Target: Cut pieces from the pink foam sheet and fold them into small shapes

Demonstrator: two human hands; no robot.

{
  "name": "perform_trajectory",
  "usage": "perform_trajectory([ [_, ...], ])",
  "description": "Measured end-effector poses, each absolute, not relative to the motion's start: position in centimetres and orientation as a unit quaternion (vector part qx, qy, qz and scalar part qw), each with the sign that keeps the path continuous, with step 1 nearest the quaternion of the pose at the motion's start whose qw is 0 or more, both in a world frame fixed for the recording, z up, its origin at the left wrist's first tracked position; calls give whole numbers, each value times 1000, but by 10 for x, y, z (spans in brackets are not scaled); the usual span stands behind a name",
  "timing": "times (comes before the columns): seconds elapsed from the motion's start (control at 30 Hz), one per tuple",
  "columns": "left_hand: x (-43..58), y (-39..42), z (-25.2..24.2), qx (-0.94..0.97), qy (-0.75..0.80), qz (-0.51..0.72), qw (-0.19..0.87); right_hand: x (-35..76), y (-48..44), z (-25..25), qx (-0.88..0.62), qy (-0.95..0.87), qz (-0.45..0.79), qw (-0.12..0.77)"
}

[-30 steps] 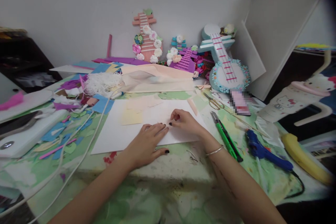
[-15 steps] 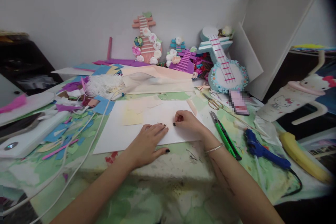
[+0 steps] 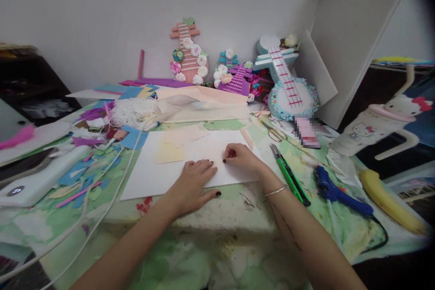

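A large white sheet [image 3: 146,176] lies flat on the table in front of me. My left hand [image 3: 197,183] rests palm down on its near edge, fingers stretched out and thumb apart. Close by on the right, my right hand [image 3: 239,157] is over the same sheet with its fingers curled into a pinch. Whatever is between those fingertips is too small to make out. A pale yellow paper piece [image 3: 170,152] lies on the sheet beyond my left hand, next to a pale peach paper piece [image 3: 190,132].
On the right lie a green utility knife [image 3: 288,176], scissors [image 3: 274,131], a blue glue gun [image 3: 340,195], a banana [image 3: 390,201] and a tumbler [image 3: 367,127]. Paper scraps, white string [image 3: 132,111] and a cable [image 3: 117,190] cover the left. Decorated paper instruments [image 3: 283,77] stand behind.
Both hands stay in nearly the same place on the sheet. The whole view has shifted very slightly, and no object has visibly moved on the table.
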State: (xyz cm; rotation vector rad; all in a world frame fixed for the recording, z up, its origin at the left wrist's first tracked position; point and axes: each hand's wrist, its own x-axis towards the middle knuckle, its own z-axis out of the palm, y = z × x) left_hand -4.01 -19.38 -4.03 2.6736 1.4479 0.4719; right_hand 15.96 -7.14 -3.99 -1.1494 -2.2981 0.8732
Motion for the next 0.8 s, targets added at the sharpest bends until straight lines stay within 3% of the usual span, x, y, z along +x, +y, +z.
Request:
perform_trajectory([
  [0.5,-35,-213,-37,869,469,148,43,154,-104,-19,-387,-868,215,223],
  [0.8,-47,-211,-45,824,470,271,165,160,-187,-49,-337,-909,75,234],
])
